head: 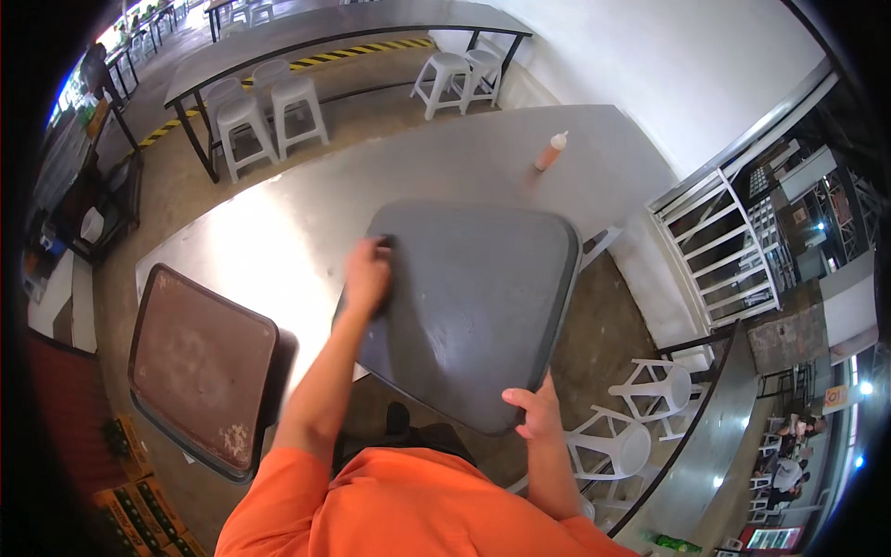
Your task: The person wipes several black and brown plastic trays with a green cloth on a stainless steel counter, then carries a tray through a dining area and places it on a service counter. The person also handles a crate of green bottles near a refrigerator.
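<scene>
In the head view, a large dark grey tray (pixel 459 299) is held at a tilt, partly over the metal table (pixel 431 167). My right hand (pixel 537 409) grips its near right corner, thumb on the upper face. With fingers curled, my left hand (pixel 369 275) is at the tray's left side. Something dark shows by its fingertips; whether this is a held cloth or shadow is unclear. To the left, a brown tray (pixel 202 369) with worn patches lies on top of at least one dark tray, overhanging the table's near edge.
A squeeze bottle (pixel 550 152) of orange sauce stands on the table's far right. White plastic stools (pixel 616 445) stand at right, others (pixel 243 125) by the far table (pixel 334 24). A white railing (pixel 724 244) borders the right. Yellow crates (pixel 136 515) sit low left.
</scene>
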{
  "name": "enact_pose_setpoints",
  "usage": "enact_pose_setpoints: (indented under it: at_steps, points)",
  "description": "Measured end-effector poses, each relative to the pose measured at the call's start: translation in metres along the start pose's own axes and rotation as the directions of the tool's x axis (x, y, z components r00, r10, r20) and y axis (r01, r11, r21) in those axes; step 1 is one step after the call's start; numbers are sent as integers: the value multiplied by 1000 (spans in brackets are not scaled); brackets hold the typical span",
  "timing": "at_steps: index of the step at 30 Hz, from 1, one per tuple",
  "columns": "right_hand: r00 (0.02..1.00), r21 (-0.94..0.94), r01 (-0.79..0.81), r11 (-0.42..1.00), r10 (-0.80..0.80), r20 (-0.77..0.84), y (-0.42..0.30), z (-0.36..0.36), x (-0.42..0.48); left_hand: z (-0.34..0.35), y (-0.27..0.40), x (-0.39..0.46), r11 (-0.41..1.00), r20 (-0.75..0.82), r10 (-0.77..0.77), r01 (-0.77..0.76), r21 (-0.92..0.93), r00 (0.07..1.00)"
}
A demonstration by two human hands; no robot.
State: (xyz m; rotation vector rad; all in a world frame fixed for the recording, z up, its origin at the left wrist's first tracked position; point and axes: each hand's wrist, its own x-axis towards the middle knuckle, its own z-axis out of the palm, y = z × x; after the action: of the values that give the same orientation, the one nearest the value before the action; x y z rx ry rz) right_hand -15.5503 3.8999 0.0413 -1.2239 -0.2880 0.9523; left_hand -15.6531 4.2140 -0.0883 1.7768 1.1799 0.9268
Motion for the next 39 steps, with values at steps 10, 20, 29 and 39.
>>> enact_pose_setpoints:
  at_steps: [10, 20, 29, 39]
  points:
    - [970, -170, 241, 955, -235, 56, -48, -30, 96, -118, -56, -10, 197, 157, -182, 193, -961, 971]
    - [939, -26, -336, 941, 337, 62, 5, -98, 162, -165, -38, -45, 916, 63, -269, 275, -293, 961]
    - [931, 235, -306, 923, 240, 274, 10, -35, 128, 20, 119, -169, 755, 434, 653, -578, -310, 621]
    - [980, 206, -130, 970, 94, 176, 36, -54, 110, 75, 139, -117, 779, 208, 617, -551, -300, 759]
